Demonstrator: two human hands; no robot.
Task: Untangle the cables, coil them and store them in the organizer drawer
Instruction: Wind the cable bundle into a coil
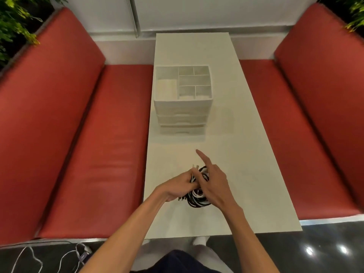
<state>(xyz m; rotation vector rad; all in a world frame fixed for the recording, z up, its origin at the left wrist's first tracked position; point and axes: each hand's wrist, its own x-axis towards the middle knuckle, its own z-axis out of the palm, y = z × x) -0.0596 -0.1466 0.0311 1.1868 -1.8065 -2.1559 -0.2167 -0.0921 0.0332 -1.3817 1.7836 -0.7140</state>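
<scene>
A tangled bundle of black and white cables [197, 200] sits on the near part of the white table [236, 154]. My left hand [179, 187] grips the left side of the bundle, fingers curled into the strands. My right hand [213, 184] holds the right side, with its index finger pointing straight out toward the organizer. A plug end sticks up between the two hands. The white organizer [183, 115] stands mid-table, with stacked drawers closed and a divided tray on top.
Red padded benches [94, 150] flank the narrow table on both sides. A white wall runs behind. White cords [35, 257] lie on the dark floor at lower left. Green plants [13, 22] fill the upper corners.
</scene>
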